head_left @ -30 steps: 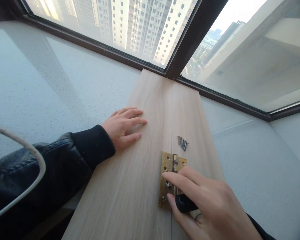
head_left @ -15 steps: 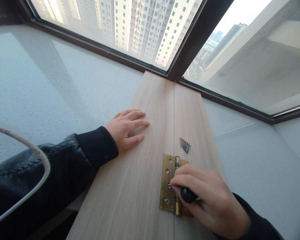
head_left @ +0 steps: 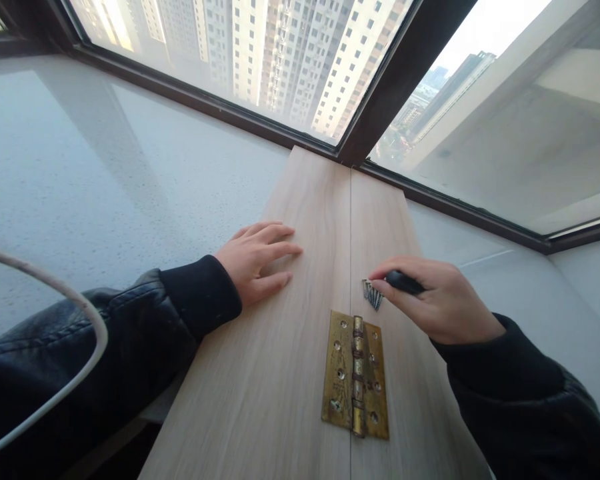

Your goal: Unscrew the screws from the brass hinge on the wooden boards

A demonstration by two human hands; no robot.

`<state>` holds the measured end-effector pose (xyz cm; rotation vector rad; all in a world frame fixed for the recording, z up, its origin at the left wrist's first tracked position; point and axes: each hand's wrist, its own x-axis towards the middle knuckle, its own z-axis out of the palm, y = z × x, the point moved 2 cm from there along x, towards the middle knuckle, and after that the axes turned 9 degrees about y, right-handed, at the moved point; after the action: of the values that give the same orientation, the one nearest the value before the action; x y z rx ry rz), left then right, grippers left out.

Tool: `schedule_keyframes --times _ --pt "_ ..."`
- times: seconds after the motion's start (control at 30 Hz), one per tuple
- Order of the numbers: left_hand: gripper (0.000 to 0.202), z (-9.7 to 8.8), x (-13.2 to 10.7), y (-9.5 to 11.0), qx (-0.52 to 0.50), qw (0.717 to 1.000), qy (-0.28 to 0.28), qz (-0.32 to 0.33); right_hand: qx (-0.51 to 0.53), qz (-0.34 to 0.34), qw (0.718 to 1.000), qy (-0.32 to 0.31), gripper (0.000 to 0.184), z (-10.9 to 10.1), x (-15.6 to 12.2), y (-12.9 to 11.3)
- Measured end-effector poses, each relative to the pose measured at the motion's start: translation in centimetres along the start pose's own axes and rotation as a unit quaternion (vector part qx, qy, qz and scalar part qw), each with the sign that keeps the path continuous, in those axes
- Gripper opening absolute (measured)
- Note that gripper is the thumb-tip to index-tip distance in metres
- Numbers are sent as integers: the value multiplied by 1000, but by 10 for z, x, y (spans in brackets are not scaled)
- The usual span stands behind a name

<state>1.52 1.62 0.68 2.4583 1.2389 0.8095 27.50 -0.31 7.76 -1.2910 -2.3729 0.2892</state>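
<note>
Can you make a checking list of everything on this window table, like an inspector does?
Surface: two pale wooden boards side by side on a grey speckled sill.
Job's things: brass hinge lies open flat across the boards' seam; screws piled just beyond it.
Clutter: nothing seen.
Hands: left hand flat and open on the left board; right hand grips a black-handled tool, fingertips at the screws.
Cables: white cable curves over the left sleeve.
Surroundings: window with dark frame; tall buildings outside.
</note>
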Motion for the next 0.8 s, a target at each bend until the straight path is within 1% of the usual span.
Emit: schedule_keyframes --times 0.1,0.27,0.37,0.53,0.8 --pt "42 0 0 0 -2 1000 -2 1 0 -6 1000 -29 11 8 10 11" --pt "42 0 0 0 -2 1000 -1 3 0 -1 999 -51 11 16 13 17" --pt "42 0 0 0 0 1000 1 2 -2 10 999 -44 12 16 13 20" --pt "41 0 0 1 1 1000 2 2 -7 39 999 -10 13 12 13 21" --pt "41 0 0 1 2 1000 0 2 -4 75 997 -15 12 13 12 18"
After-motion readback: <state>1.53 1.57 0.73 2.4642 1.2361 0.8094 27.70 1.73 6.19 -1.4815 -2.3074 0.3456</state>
